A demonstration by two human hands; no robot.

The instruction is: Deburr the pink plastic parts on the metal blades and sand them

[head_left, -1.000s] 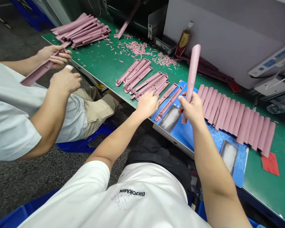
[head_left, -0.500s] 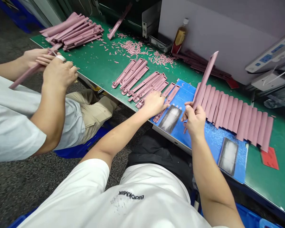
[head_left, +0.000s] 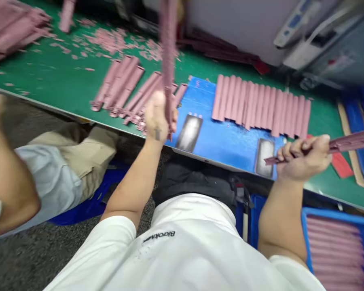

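My left hand is closed around a long pink plastic strip that stands up from the fist, its outline blurred. Off to the right, my right hand grips another long pink strip, lying roughly level and reaching past the picture's edge. Behind my left hand lie several pink strips with open, ribbed faces. A row of rounded pink strips lies side by side along the back of the blue mat. Two grey-white pads rest on the mat.
Pink scraps litter the green table near a heap of strips. A blue crate with stacked pink strips stands at lower right. A co-worker's arm is at left. A red card lies on the table.
The view has swung right. My left hand has raised a strip from the table pile. My right hand has moved right and lowered its strip from upright to nearly level.
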